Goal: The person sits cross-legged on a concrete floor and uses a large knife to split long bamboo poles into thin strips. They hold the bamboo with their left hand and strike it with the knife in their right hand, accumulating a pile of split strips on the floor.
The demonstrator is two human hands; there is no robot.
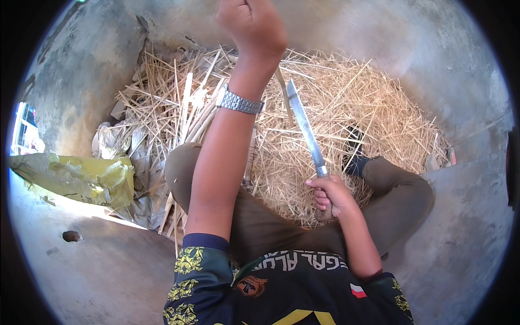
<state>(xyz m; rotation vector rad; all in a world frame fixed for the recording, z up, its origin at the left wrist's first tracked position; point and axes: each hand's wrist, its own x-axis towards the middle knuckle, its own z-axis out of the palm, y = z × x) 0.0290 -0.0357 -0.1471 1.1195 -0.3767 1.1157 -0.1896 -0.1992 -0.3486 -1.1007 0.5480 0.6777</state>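
Observation:
My left hand [252, 24], with a metal watch [241, 103] on its wrist, is raised at the top edge, its fingers closed. A thin bamboo strip [284, 95] runs down from behind this hand; the grip itself is hidden. At centre right my right hand [333, 196] is wrapped round the handle of a machete [309, 132]. Its long straight blade points up and away, the tip close beside the strip. Below both lies a thick heap of pale shavings [319, 92].
Longer split bamboo pieces [187, 105] lie at the heap's left. A yellow plastic sack [103, 176] rests at far left, near a hole [71, 236] in the concrete. My bent legs [401, 195] frame the near side; a concrete wall [352, 27] curves behind the heap.

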